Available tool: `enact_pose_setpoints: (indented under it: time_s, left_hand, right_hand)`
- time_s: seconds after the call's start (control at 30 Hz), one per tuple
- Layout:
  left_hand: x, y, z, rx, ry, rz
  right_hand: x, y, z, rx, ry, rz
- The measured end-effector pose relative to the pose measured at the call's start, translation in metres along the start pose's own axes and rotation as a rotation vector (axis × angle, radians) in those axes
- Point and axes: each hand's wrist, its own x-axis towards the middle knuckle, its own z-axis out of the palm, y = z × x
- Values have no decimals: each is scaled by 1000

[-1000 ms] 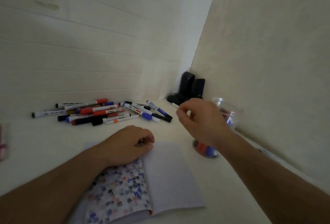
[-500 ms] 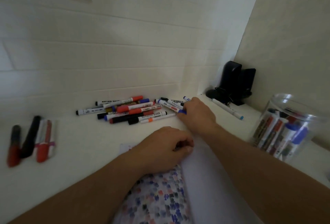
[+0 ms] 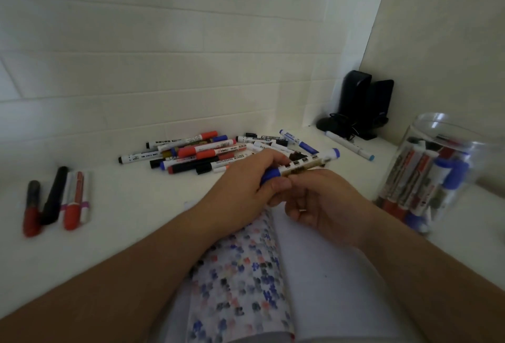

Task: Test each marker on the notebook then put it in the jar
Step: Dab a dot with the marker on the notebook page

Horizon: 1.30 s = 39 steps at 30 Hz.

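Both hands meet above the open notebook (image 3: 314, 274). The left hand (image 3: 246, 186) wraps its fingers round the blue cap end of a white marker (image 3: 303, 166), and the right hand (image 3: 325, 206) pinches the barrel from below. The marker's other blue end points up and away to the right. Just beyond the hands a heap of markers (image 3: 196, 152) lies on the white desk (image 3: 123, 233). To the right of the right hand stands the clear jar (image 3: 437, 173), already holding several markers. Well to the left of the left hand lie a few thicker markers (image 3: 54, 200).
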Motion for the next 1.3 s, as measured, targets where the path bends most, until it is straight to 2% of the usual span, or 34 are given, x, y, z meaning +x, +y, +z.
enact_pose_setpoints:
  time_s: [0.07, 0.13, 0.2, 0.37, 0.6, 0.77, 0.87, 1.0, 1.13, 1.3]
  left_hand:
    - [1, 2, 1, 59, -14, 39]
    - [1, 7, 2, 104, -19, 74]
    - [-1, 11, 3, 136, -55, 90]
    - [-3, 9, 5, 70, -116, 108]
    - [2, 15, 9, -102, -195, 59]
    - [5, 8, 7, -121, -130, -5]
    - [5, 5, 2, -104, -139, -9]
    - [4, 2, 2, -24, -161, -170]
    - [3, -5, 5, 321, -216, -209]
    - [8, -7, 11, 370, -332, -366]
  right_hand:
    - [-2, 1, -2, -20, 73, -11]
    - [-2, 1, -2, -92, 230, -88]
    - [-2, 3, 0, -90, 304, -156]
    - [-4, 8, 9, 60, 130, -251]
    - [-2, 7, 10, 168, 165, -245]
    - [-1, 6, 10, 211, 160, -253]
    - [0, 4, 7, 159, 126, -275]
    - [-2, -5, -13, 92, 191, -308]
    - [0, -4, -24, 11, 307, -273]
    - [10, 9, -21, -436, 387, -232]
